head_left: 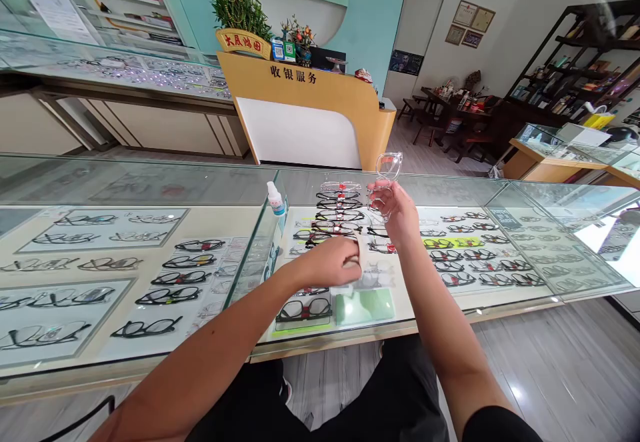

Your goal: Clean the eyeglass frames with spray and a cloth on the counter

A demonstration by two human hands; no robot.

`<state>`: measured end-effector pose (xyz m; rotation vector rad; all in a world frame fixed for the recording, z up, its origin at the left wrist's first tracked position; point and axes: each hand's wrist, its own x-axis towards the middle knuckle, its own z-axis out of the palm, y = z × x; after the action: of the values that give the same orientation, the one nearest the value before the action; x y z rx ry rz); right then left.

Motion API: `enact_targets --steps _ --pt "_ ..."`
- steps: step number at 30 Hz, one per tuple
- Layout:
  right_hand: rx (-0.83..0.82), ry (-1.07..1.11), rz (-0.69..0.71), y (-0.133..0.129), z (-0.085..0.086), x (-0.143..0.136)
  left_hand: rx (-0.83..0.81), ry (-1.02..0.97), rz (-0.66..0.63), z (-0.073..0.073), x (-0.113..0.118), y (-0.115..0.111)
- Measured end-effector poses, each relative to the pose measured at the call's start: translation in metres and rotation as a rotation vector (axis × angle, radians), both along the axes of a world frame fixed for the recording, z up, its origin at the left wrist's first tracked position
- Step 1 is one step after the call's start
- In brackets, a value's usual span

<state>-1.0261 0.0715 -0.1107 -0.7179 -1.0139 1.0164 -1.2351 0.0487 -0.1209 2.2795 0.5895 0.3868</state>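
Observation:
My right hand is raised over the glass counter, its fingers closed on a pair of clear-framed eyeglasses that is tilted on end. Lower and to the left, my left hand is curled round a pale cloth, part of which is hidden by the fingers. Just beyond the hands, a column of eyeglasses, mostly dark-framed, lies on the counter. A white spray bottle stands to their left. Nearer to me is a light green cloth, lying flat beside a black-framed pair of glasses.
The glass display counter runs across in front of me, with rows of eyeglasses on the right and more frames on the left. Behind it stands a wooden cashier desk. Grey flooring lies at lower right.

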Motion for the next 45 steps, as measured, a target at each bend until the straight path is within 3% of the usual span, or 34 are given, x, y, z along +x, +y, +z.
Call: enact_targets --steps 4,8,10,12,16,19,22,25,32,36,41,45 --pt "-0.01 -0.028 0.049 -0.001 0.001 0.002 0.268 0.187 -0.121 -0.004 0.003 -0.009" --pt "-0.031 -0.047 0.156 -0.003 0.003 0.001 0.327 0.21 -0.168 -0.01 0.006 -0.014" --pt "-0.045 -0.066 0.203 -0.005 0.004 0.001 0.371 0.147 -0.125 -0.012 0.007 -0.012" --pt "-0.06 -0.107 0.235 -0.007 0.005 0.001 0.454 0.005 0.019 -0.012 0.006 -0.006" --pt "-0.06 -0.172 0.282 -0.013 0.008 0.003 0.658 -0.471 0.463 -0.007 -0.005 0.012" --pt "-0.065 -0.265 0.356 -0.017 0.011 0.007 0.808 -0.688 0.629 -0.005 -0.016 0.026" --pt "-0.078 -0.403 0.491 -0.022 0.016 0.012 0.875 -0.678 0.599 -0.004 -0.023 0.035" --pt "-0.078 -0.511 0.588 -0.023 0.018 0.017 0.83 -0.591 0.526 -0.004 -0.023 0.037" --pt "-0.124 -0.529 0.646 -0.021 0.013 0.028 0.72 -0.466 0.503 -0.002 -0.021 0.031" --pt "-0.066 -0.527 0.592 -0.021 0.015 0.031 0.707 -0.562 0.552 -0.003 -0.022 0.032" --pt "0.086 -0.433 0.287 -0.016 0.013 0.022 0.621 -0.677 0.75 -0.007 -0.022 0.038" --pt "0.157 -0.482 0.085 -0.017 0.005 0.004 0.536 -0.77 0.83 -0.012 -0.022 0.044"
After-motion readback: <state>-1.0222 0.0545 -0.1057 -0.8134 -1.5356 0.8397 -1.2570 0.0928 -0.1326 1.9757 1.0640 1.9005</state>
